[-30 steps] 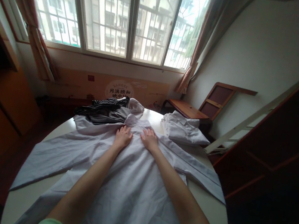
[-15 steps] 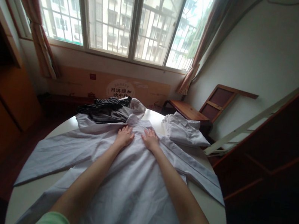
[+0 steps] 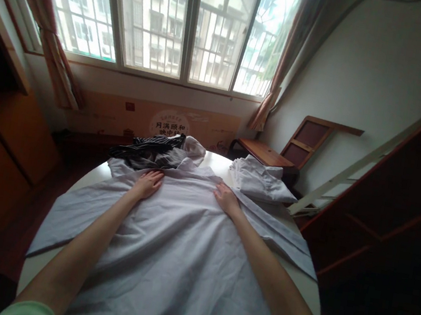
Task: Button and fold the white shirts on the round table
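A pale grey-white long-sleeved shirt (image 3: 181, 238) lies spread over a round white table, its collar end away from me and a sleeve out to each side. My left hand (image 3: 148, 184) rests flat on the upper left part of the shirt, fingers extended. On the upper right part lies my right hand (image 3: 227, 199), also flat with its fingers stretched forward. Neither hand grips the cloth. Between them the fabric looks fairly smooth, with soft creases running lower down toward me.
Behind the left sleeve sits a heap of dark striped and grey clothes (image 3: 151, 149). A folded white garment pile (image 3: 259, 178) is at the table's back right. The white table's rim (image 3: 24, 277) curves around. Beyond stand a wooden chair (image 3: 261, 152) and a white ladder (image 3: 325, 191).
Both hands have slid apart across the shirt, the left one to the left and the right one to the right. The cloth between them is flatter.
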`<action>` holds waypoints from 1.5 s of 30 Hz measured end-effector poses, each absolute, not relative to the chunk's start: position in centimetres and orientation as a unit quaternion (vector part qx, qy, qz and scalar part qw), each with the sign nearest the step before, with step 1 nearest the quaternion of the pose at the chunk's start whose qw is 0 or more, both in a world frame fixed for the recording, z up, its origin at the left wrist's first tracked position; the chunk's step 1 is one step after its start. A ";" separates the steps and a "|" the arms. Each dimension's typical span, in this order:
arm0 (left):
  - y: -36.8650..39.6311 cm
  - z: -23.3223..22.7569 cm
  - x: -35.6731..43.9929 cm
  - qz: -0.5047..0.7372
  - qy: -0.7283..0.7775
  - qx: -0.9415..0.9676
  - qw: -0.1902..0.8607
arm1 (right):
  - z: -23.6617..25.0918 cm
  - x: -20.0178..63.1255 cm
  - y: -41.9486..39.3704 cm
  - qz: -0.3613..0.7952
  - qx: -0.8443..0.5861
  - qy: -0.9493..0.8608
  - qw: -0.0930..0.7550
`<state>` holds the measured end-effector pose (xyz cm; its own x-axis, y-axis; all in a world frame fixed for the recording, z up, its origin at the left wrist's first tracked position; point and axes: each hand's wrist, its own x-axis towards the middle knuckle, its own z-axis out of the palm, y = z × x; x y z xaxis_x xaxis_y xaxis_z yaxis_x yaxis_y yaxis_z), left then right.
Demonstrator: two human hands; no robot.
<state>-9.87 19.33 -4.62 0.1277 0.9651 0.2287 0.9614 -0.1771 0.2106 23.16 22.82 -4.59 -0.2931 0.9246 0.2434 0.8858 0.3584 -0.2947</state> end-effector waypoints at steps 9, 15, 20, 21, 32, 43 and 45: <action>11.4 -2.6 -13.9 0.289 0.608 0.740 0.018 | -0.8 30.7 13.7 0.165 -0.551 -0.725 0.380; 3.4 -0.7 -15.5 0.197 0.690 0.694 0.065 | -0.6 36.7 5.6 0.193 -0.631 -0.685 0.310; 0.6 -1.5 -13.8 0.185 0.729 0.653 0.089 | -2.8 36.3 3.3 0.161 -0.662 -0.670 0.296; 0.5 -1.8 -13.6 0.195 0.732 0.647 0.085 | -3.2 36.0 3.3 0.143 -0.667 -0.663 0.308; 0.3 -2.5 -13.7 0.223 0.749 0.618 0.088 | -3.7 35.8 3.5 0.121 -0.679 -0.651 0.316; 0.0 -2.4 -13.7 0.233 0.744 0.616 0.116 | -3.7 35.8 3.6 0.118 -0.689 -0.654 0.291; 0.0 -2.4 -13.7 0.235 0.745 0.613 0.119 | -3.8 35.8 3.6 0.118 -0.689 -0.654 0.289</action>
<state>-13.73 -0.01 -2.43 -0.2210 0.9689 0.1113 0.8571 0.1385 0.4963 35.85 3.60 -3.81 0.1166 0.9695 0.2157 0.8326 0.0230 -0.5534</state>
